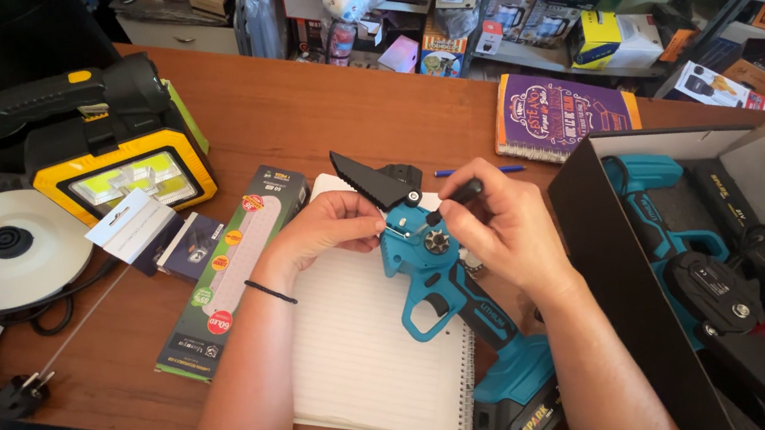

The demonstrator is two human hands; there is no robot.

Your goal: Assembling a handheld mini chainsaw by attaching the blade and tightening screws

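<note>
Fingers (366, 219) of left hand (331, 229) pinching a small metal part at the head of the blue saw (439, 281); right hand (500, 225) gripping a black-handled screwdriver (455, 200), tip on the same spot. Saw lying on an open notebook (370, 353) on the worktop (292, 109), battery end toward the near edge, beside an open box (635, 291).

You had bare desk (311, 107) open beyond the notepad (360, 344), so reaching forward was easy. Left side was crowded: flat package (234, 272) and yellow work light (129, 173). On your right, the open box's black flap (629, 282) walled things off.
</note>
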